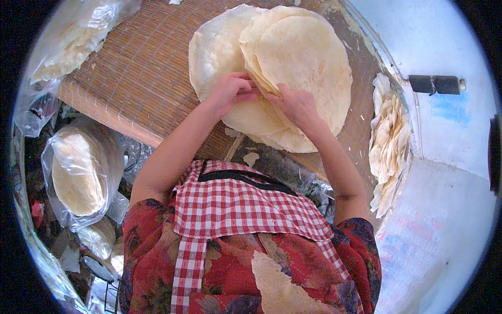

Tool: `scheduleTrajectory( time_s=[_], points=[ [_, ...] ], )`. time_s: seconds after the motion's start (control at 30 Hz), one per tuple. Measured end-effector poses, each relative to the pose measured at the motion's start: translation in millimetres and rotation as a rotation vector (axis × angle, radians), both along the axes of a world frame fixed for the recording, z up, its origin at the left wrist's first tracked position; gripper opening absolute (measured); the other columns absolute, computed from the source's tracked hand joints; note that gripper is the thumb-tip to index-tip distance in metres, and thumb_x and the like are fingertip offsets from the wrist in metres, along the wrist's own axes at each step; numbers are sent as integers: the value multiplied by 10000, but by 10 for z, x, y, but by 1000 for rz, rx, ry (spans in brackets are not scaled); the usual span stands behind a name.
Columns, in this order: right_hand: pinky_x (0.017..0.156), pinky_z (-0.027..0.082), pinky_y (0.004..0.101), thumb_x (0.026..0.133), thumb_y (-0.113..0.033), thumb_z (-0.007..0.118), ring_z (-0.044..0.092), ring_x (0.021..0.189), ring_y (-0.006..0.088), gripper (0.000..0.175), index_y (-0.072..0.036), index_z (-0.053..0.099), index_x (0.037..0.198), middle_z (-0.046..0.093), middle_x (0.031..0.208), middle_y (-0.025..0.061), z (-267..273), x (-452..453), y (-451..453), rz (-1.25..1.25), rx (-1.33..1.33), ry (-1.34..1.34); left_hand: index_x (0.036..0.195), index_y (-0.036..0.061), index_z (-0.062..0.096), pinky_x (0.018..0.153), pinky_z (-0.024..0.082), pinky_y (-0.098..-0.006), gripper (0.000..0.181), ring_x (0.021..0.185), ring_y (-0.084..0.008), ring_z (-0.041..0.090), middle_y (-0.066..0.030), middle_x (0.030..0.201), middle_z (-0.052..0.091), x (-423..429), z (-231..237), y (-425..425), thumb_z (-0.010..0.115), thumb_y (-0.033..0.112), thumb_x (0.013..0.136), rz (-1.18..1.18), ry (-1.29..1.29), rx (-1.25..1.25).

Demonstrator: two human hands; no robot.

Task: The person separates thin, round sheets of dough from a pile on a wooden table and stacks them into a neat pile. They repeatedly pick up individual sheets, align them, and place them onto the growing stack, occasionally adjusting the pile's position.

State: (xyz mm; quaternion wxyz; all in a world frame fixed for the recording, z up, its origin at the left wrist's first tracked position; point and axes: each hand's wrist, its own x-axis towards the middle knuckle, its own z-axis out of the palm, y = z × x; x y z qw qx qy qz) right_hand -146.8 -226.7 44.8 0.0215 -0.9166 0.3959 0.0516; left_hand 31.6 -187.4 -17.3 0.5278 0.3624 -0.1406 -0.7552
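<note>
A stack of thin round flatbreads [302, 59] lies on a slatted bamboo mat, its left edge raised a little over another pale flatbread [215, 51] beneath. My right hand [296, 104] grips the near left edge of the upper stack, thumb on top. At the same edge, my left hand [235, 92] has its fingers curled against the layers; its fingertips are partly hidden, so I cannot tell whether it pinches any sheet. The lower flatbreads reach past the mat's near edge.
The bamboo mat [129, 74] covers the table. More flatbreads [388, 145] are piled along the right wall. Bagged flatbreads [66, 59] sit at the upper left, and a clear plastic bag of flatbread [78, 176] stands below. A torn flatbread piece [278, 286] shows before my shirt.
</note>
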Motion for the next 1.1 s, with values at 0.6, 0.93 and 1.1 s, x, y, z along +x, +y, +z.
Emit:
scheduleTrajectory(
  time_s=[0.6,0.93,1.1],
  points=[
    [608,446,342,793,-360,573,574,652,189,369,7,594,819,611,697,136,2527,-1338,-1553,-484,-339,-97,1239,20,271,777,479,-367,594,920,-275,561,-185,1008,538,-276,-100,-307,462,-20,678,80,100,105],
    [718,455,346,841,-255,486,599,858,240,251,-112,587,1020,617,926,135,2336,-682,-751,-380,-610,246,1118,-6,404,876,438,-378,454,941,-293,551,-163,1016,537,-116,-132,-6,512,54,682,44,212,147],
    [490,463,426,816,-104,405,601,607,310,93,-73,474,872,569,647,133,422,-16,34,-176,-237,278,1039,-32,451,908,415,-382,358,1003,-306,512,-180,1043,524,-47,25,419,503,38,692,84,331,303]
  ],
)
